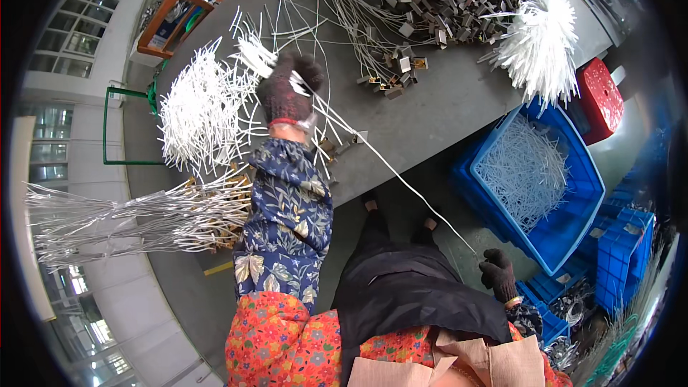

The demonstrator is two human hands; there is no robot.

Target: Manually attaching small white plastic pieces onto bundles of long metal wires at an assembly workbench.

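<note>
My left hand (288, 97), in a dark knit glove, is over the grey table, closed on a bunch of thin white tubes (252, 56) that stick out past its far side. From near this hand a long white wire (408, 185) runs down to the right, off the table's edge. Its lower end reaches my right hand (498, 271), also gloved, which is held low at my right side with fingers curled in. A large heap of white tubes (204, 111) lies left of my left hand. Metal bracket pieces with wires partly show beside my left sleeve.
Many small metal boxes (459, 0) with wires cover the far table. A white tube bundle (541, 46) lies at its right, near a red stool (600, 100). A blue bin (573, 222) of white pieces stands right. Bundled wires (129, 226) jut out left.
</note>
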